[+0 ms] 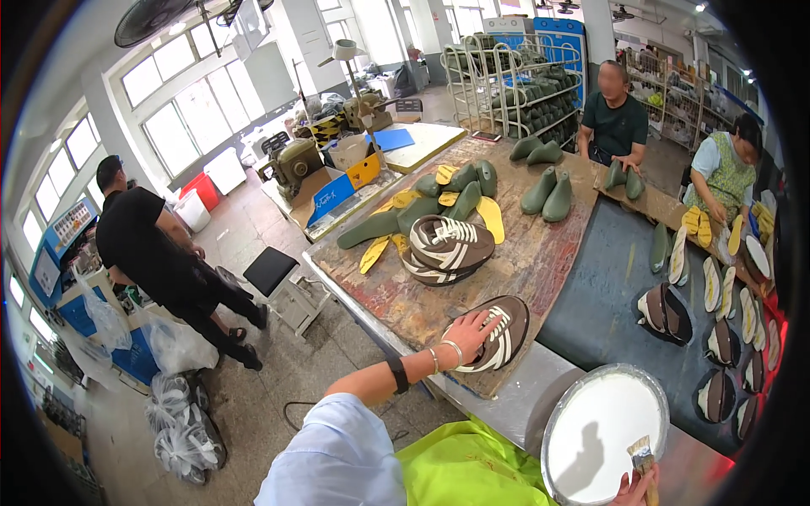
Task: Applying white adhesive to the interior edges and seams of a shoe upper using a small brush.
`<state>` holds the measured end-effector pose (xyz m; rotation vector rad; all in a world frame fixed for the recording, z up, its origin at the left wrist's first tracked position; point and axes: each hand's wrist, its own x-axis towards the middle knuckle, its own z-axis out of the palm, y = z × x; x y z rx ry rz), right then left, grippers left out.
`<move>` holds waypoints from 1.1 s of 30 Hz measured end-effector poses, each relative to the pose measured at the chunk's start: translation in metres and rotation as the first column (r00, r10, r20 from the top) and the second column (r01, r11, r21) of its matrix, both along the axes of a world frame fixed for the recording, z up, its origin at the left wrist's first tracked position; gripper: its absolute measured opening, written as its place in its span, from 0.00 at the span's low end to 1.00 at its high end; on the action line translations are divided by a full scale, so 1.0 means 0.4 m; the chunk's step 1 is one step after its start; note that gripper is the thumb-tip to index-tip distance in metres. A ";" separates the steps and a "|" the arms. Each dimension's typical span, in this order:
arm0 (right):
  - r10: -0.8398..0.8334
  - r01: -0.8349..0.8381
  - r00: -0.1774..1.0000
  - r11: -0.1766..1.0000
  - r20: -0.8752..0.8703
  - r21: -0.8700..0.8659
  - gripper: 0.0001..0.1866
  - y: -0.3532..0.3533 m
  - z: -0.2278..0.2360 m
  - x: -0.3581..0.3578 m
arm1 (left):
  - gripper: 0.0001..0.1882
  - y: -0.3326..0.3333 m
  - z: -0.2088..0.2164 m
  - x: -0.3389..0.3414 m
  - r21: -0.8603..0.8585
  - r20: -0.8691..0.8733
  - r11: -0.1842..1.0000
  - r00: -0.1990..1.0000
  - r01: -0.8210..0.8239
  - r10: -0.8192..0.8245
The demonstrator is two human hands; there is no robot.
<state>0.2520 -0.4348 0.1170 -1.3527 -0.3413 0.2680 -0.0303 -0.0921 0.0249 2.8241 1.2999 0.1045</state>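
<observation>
My left hand [469,335] rests over a brown sneaker [510,339] with cream stripes and laces, gripping it near the table's front edge. In my right hand [634,491], low in the picture, is a flat paintbrush [643,455]. Its bristles are over a wide round basin [550,455] of white liquid; whether they touch the liquid I cannot tell. Farther back, more brown sneakers [449,246] are stacked together. Behind them lie green shoe lasts [371,228] and yellow insoles [490,219] in a loose pile.
On the right, a dark conveyor belt [582,291] carries brown shoe uppers [664,314], insoles and lasts. Two people [616,118] sit beyond it. A person in black [160,244] stands at the left near a stool [270,271]. A rack of lasts [515,93] stands behind.
</observation>
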 end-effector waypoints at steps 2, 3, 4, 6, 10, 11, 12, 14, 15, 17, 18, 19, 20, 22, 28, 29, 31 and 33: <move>0.015 -0.015 0.999 1.000 0.046 0.005 0.16 0.000 -0.003 0.007 | 0.50 0.004 0.009 0.010 0.008 -0.076 1.000 0.997 0.009 -0.008; 0.028 -0.029 0.995 0.999 0.095 0.012 0.16 0.000 -0.002 0.013 | 0.51 0.009 0.012 0.015 -0.023 -0.133 1.000 0.991 0.016 -0.019; 0.025 -0.027 0.995 1.000 0.099 0.009 0.16 0.001 0.000 0.019 | 0.51 0.016 0.013 0.019 0.008 -0.161 0.999 0.986 0.040 -0.038; 0.060 -0.058 0.995 0.998 0.080 -0.018 0.17 0.004 0.006 0.030 | 0.51 0.035 0.014 0.023 -0.049 -0.192 0.997 0.979 0.059 -0.068; 0.013 -0.017 0.999 0.995 -0.048 -0.098 0.20 0.024 0.008 0.044 | 0.41 0.078 0.025 0.002 0.022 0.089 0.971 0.967 0.237 -0.238; -0.044 0.030 0.995 0.988 -0.094 -0.149 0.21 0.010 0.006 0.032 | 0.40 0.095 0.034 -0.012 -0.049 0.499 0.923 0.810 0.381 -0.308; -0.213 0.183 0.954 0.971 -0.209 -0.152 0.17 0.016 -0.003 0.037 | 0.39 0.100 0.040 -0.026 -0.049 0.605 0.926 0.749 0.375 -0.272; -0.150 0.125 0.982 0.971 -0.116 -0.203 0.17 0.010 -0.031 0.045 | 0.32 0.098 0.051 -0.047 -0.300 0.757 0.895 0.653 0.331 0.013; -0.128 0.104 0.984 0.978 -0.127 -0.179 0.16 0.007 -0.049 0.054 | 0.28 0.083 0.059 -0.061 -0.253 0.728 0.921 0.685 0.297 -0.021; -0.075 0.064 0.996 0.983 -0.058 -0.170 0.13 0.011 -0.090 0.078 | 0.22 0.052 0.074 -0.057 -0.110 0.668 0.967 0.738 0.229 -0.099; -0.008 -0.008 0.998 0.973 -0.066 -0.231 0.11 0.017 -0.105 0.097 | 0.20 0.036 0.086 -0.044 -0.147 0.623 0.967 0.779 0.209 -0.074; 0.041 -0.059 0.996 0.964 -0.074 -0.258 0.09 0.025 -0.119 0.106 | 0.20 0.014 0.098 -0.026 -0.143 0.598 0.964 0.795 0.224 -0.096; 0.040 -0.057 0.998 0.941 -0.057 -0.333 0.08 0.039 -0.135 0.114 | 0.19 -0.005 0.110 0.004 -0.435 0.780 0.872 0.577 0.225 0.240; 0.085 -0.088 0.996 0.928 -0.026 -0.361 0.08 0.080 -0.157 0.111 | 0.18 -0.044 0.158 0.048 -0.749 0.586 0.417 0.221 0.515 0.779; 0.244 -0.088 0.951 0.805 0.192 -0.586 0.07 0.152 -0.182 0.131 | 0.17 -0.134 0.194 0.168 -0.090 0.740 0.793 0.573 0.602 -0.351; 0.254 -0.098 0.948 0.806 0.191 -0.583 0.07 0.150 -0.170 0.139 | 0.17 -0.124 0.197 0.182 -0.088 0.715 0.800 0.596 0.594 -0.364; 0.255 -0.195 0.966 0.842 0.053 -0.503 0.06 0.145 -0.133 0.151 | 0.19 -0.106 0.201 0.209 -0.249 0.754 0.667 0.573 0.702 -0.322; 0.303 -0.284 0.953 0.920 0.028 -0.269 0.05 0.138 -0.088 0.152 | 0.19 -0.097 0.207 0.239 -0.237 0.722 0.656 0.582 0.717 -0.375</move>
